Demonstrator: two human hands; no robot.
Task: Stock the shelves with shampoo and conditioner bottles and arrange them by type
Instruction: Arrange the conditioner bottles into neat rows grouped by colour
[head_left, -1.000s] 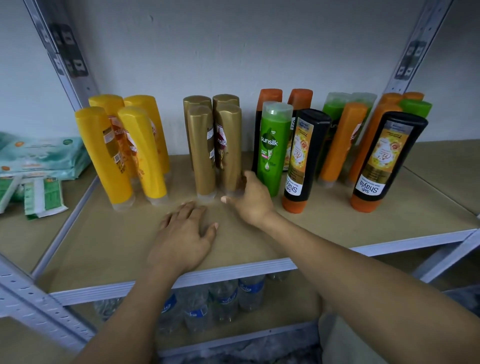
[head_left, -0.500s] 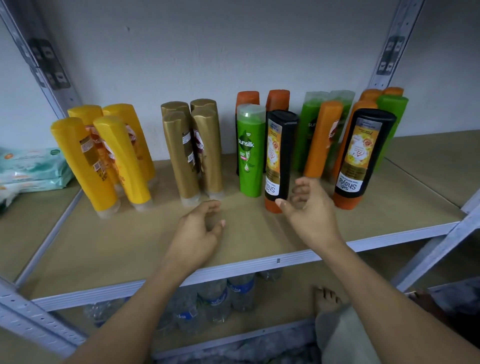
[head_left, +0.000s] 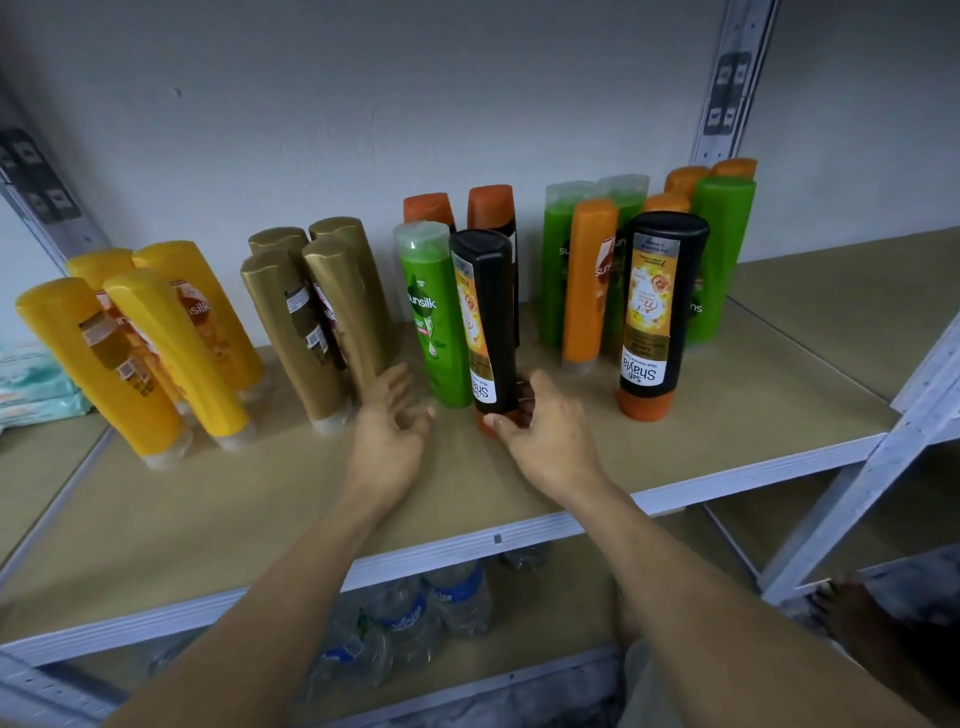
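On the lower tier, nearest the camera, clear plastic water bottles (head_left: 415, 613) with blue labels lie on their sides. Above them, both forearms cross the white metal front rail onto the tan board shelf (head_left: 260, 509). The right hand (head_left: 545, 441) grips the near black bottle (head_left: 485, 312) at its base: the thumb lies across the front just above the orange cap, and the fingers curl round the back. This bottle stands cap-down near the middle of the shelf, tilted slightly left, touching the green bottle (head_left: 434, 317) on its left. The left hand (head_left: 389, 431) is just left of that pair, with its fingers loosely spread. It holds nothing, and motion blur hides whether the fingertips touch the gold bottles (head_left: 311, 317). The black bottle's yellow label reads "Safi Shayla", inverted. The green bottle reads "sunsilk" and has a translucent cap on top. A second black bottle (head_left: 657, 306) with the same label stands well apart to the right. The four gold bottles are glossy and oval in section. At the far left are four glossy yellow bottles (head_left: 140, 353), partly marked "sunsilk". All eight stand on clear caps. Farther back stand orange-capped bottles (head_left: 491, 208), an orange bottle (head_left: 587, 280) and more green bottles (head_left: 722, 249). Soft pale-green packs (head_left: 31, 384) lie at the left edge. Behind everything is a plain grey wall (head_left: 363, 104) and a perforated metal upright (head_left: 727, 78).
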